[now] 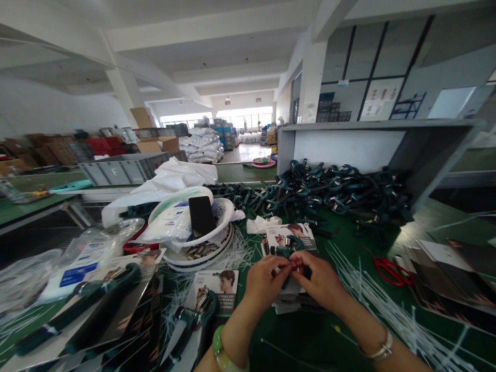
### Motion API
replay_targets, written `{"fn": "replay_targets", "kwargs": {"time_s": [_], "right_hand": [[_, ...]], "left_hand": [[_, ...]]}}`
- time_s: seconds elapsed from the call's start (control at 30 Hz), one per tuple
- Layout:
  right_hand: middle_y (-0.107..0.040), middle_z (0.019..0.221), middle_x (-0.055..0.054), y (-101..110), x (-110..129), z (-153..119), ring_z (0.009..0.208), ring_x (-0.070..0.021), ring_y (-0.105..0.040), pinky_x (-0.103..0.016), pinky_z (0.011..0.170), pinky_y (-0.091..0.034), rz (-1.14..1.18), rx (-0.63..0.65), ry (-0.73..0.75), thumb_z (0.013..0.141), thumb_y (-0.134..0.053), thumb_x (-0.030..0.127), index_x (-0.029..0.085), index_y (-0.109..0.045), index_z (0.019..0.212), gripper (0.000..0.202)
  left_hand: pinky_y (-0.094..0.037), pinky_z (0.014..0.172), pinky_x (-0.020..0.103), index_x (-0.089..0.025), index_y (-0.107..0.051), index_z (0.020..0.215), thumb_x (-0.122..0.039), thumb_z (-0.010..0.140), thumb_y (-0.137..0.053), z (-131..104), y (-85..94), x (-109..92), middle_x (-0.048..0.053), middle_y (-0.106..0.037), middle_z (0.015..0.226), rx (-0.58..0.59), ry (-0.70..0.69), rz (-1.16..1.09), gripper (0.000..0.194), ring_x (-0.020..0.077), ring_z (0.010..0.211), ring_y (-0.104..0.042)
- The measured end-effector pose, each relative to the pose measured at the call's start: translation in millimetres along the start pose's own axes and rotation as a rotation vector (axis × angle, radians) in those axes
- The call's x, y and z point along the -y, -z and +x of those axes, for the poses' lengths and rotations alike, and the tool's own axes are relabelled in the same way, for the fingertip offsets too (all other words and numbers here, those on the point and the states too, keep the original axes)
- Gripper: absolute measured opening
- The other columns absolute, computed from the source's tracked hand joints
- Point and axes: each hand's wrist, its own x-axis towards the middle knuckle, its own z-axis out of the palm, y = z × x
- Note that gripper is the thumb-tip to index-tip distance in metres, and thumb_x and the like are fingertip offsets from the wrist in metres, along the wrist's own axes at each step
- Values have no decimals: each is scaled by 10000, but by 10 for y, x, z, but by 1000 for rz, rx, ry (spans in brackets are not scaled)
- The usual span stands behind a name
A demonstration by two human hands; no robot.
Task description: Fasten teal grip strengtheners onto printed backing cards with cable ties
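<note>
My left hand [265, 281] and my right hand [320, 281] meet over a stack of printed cards [306, 237] at the front middle of the table. Fingertips of both are pinched together, and what they pinch is too small to make out. Just under the fingers a dark green hand grip strengthener [284, 251] lies on the top card, partly covered by them. White cable ties [360, 289] are strewn to the right of my right hand. Left of my left forearm rests a card [228, 281] with another hand grip strengthener [211, 305] on it.
A heap of hand grip strengtheners [333, 188] spills from a tipped grey bin [434, 155] at the back. White basins [228, 222] hold metal parts and a black phone [201, 217]. Red scissors [391, 271] and more cards [445, 279] lie right; carded strengtheners [89, 305] pile up left.
</note>
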Motion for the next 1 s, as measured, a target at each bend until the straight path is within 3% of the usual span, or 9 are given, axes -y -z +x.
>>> {"fn": "replay_targets", "kwargs": {"time_s": [0.17,0.4,0.5,0.6,0.67,0.73,0.83,0.93,1.0], "right_hand": [[-671,848,-36,18,-125,-26,780,-149,-607,-261,704,-465,46,-53,234,845,-518,248,203,-623,932,144],[-584,701,-47,-55,-128,30,677,-171,-535,-285,609,-423,-256,-207,389,873,-389,163,178,-552,764,197],[-545,696,-38,-89,-163,-18,685,-167,-515,-282,629,-418,-224,-389,364,873,-374,151,182,-505,760,176],[-528,698,-23,-98,-201,-73,676,-154,-515,-267,629,-418,-150,-613,249,874,-398,166,193,-480,780,128],[-543,720,-25,-78,-208,-85,685,-153,-532,-266,639,-425,-101,-685,153,875,-413,191,197,-487,813,97],[-579,772,-38,-31,-200,-75,723,-159,-561,-271,664,-439,-39,-611,74,881,-412,225,200,-509,853,104],[-625,896,-62,79,-183,-53,816,-166,-594,-273,692,-464,80,-322,52,900,-368,255,206,-549,940,192],[-625,1027,-83,163,-179,-59,941,-189,-580,-309,774,-468,-9,-93,194,878,-416,275,204,-556,1080,256],[-638,1000,-88,165,-169,-73,933,-204,-576,-331,790,-456,-197,-49,287,856,-468,276,190,-582,1065,253]], "left_hand": [[-446,627,201,-240,-682,882,-307,829,-515,25,13,42,1,-656,869,49,0,-31,188,106,690,-579],[-455,674,214,-251,-681,892,-313,823,-515,42,25,16,1,-650,908,38,-8,-22,190,116,755,-591],[-450,632,213,-264,-669,856,-322,808,-521,43,17,-57,-25,-631,950,17,34,45,165,86,650,-575],[-442,624,222,-279,-655,853,-299,793,-524,3,3,-101,-47,-621,970,37,64,111,145,69,592,-555],[-445,644,233,-280,-639,902,-299,788,-525,-49,-4,-112,-46,-624,972,29,86,123,162,78,605,-558],[-452,686,250,-274,-621,967,-332,775,-547,-102,-7,-115,-34,-630,972,12,100,126,214,101,663,-572],[-454,721,273,-258,-619,994,-366,744,-581,-148,-5,-114,-11,-639,959,-1,118,160,275,136,738,-584],[-453,703,271,-243,-637,968,-340,753,-562,-142,-5,-96,-1,-658,893,1,146,172,247,134,701,-586],[-453,694,264,-239,-643,972,-320,761,-549,-128,-11,-72,3,-666,874,-4,148,152,244,131,688,-587]]}}
